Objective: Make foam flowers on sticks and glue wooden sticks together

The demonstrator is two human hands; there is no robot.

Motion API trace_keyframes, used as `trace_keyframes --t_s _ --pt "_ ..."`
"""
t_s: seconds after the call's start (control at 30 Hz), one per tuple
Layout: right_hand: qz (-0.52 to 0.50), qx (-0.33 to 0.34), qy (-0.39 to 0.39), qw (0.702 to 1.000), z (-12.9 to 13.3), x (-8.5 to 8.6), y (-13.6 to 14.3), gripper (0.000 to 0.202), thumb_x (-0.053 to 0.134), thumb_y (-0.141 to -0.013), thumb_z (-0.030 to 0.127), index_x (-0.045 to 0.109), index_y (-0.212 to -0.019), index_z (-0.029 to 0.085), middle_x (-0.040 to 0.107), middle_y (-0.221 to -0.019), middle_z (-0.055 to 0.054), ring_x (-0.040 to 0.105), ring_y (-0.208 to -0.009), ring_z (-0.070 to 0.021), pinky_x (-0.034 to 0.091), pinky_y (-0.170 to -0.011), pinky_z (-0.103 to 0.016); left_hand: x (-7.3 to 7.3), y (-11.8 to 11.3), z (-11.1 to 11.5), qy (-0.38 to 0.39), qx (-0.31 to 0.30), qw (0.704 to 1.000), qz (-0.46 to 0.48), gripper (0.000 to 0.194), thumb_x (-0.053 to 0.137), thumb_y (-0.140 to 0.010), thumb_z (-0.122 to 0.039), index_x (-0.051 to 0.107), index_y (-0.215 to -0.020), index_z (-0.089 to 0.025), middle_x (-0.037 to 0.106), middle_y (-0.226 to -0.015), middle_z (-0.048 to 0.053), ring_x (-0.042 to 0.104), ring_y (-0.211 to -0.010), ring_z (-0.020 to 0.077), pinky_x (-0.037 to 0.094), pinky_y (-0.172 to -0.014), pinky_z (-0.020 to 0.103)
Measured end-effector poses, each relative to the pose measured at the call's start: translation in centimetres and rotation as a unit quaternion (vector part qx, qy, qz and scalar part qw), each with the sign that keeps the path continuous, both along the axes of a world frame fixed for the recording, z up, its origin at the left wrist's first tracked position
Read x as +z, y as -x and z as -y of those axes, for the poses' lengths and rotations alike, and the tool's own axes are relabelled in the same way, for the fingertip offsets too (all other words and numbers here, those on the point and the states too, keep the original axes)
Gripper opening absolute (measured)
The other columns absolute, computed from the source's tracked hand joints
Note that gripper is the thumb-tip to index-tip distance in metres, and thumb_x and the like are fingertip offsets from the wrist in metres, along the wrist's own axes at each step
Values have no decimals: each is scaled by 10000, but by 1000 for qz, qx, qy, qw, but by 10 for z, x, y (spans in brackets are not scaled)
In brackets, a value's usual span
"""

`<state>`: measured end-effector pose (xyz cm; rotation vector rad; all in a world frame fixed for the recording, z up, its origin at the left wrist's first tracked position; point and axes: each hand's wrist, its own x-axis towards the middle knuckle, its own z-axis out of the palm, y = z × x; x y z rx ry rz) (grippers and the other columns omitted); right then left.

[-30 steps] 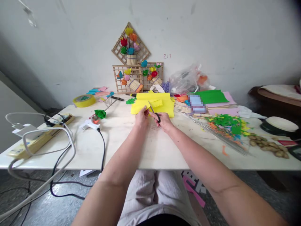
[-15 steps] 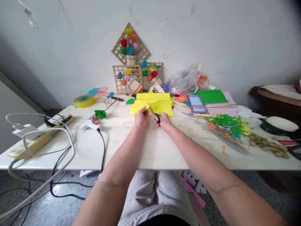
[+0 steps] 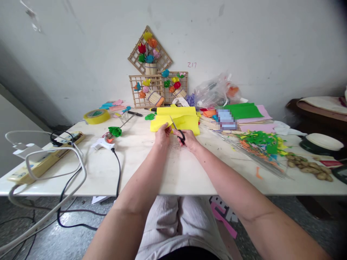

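Yellow crepe-like paper [image 3: 155, 125] lies in front of me, and my left hand [image 3: 162, 134] pinches its near edge between thumb and fingers. My right hand [image 3: 189, 140] is closed around the black handles of a pair of scissors [image 3: 180, 136]. The scissor blades point up and away, at the yellow paper just right of my left fingertips. Whether the blades are parted is too small to tell. Another folded yellow sheet [image 3: 176, 111] lies right behind.
To the left are a tape roll [image 3: 97, 116], a green paper flower [image 3: 115, 131], a white glue gun [image 3: 103, 143] and a power strip [image 3: 46, 159] with cables. Lattice frames [image 3: 146, 90] lean at the back. Paper scraps [image 3: 260, 141], thin wires [image 3: 255, 160] and peanuts [image 3: 309, 166] lie right.
The scissors and right hand have shifted very slightly at the paper, and the handles look a little different in angle. My left hand keeps its pinch; the rest stays put.
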<state>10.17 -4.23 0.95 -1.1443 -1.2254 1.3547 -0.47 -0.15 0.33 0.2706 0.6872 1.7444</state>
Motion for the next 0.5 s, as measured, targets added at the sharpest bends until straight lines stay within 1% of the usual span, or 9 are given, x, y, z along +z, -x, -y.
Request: trace_keyframes --t_s 0.27,0.37,0.5 --pt "-7 -9 -7 1000 -2 -2 0 436 725 -589 545 589 -662 137 457 -384 58 357 -286 -42 278 -279 -165 -1 0 2 -9 -11 1000 -18 129 596 -663 -33 553 -725 -137 589 -596 -26 533 -482 58 436 -526 170" --pt "-8 -11 -15 1000 -4 -4 0 417 725 -595 532 577 -642 144 455 -386 59 357 -287 -41 271 -277 -164 -1 0 2 -10 -10 1000 -23 122 591 -668 -37 554 -720 -141 594 -605 -26 539 -495 63 436 -540 176" --pt "-6 -14 -6 1000 -2 -2 2 396 736 -595 499 545 -598 152 442 -383 65 339 -288 -30 275 -278 -154 -1 -1 2 -13 -3 1000 -17 129 583 -667 -26 569 -727 -139 599 -617 -26 542 -507 66 437 -560 185"
